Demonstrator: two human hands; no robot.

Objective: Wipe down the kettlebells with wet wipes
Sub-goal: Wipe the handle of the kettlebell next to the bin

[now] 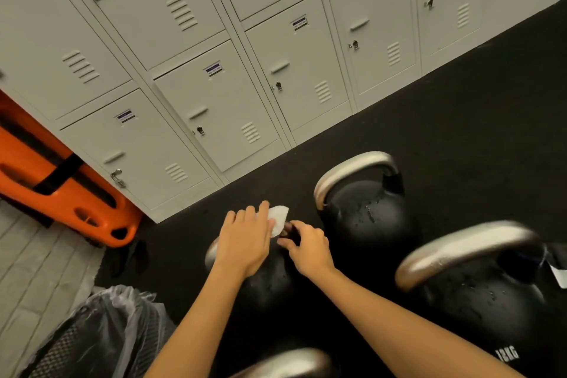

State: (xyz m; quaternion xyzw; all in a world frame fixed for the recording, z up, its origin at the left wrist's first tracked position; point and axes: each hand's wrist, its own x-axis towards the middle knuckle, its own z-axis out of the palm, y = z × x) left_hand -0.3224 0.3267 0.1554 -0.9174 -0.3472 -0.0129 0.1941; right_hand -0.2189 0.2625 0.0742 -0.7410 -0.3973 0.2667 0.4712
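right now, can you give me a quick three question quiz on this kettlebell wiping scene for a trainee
1. True or false: the left hand holds the white wet wipe.
2. Which kettlebell are the hands on: A) the one nearest the lockers, B) the small one under the hands, C) the one marked 12KG?
3. What orange thing leans by the lockers?

Key: 1 true; 2 B; 3 an orange plastic board.

The kettlebells (368, 215) have glossy black bodies, beaded wet, with brushed metal handles; the lockers (214, 107) are matt painted metal, and the floor (460, 120) is perhaps rubber.
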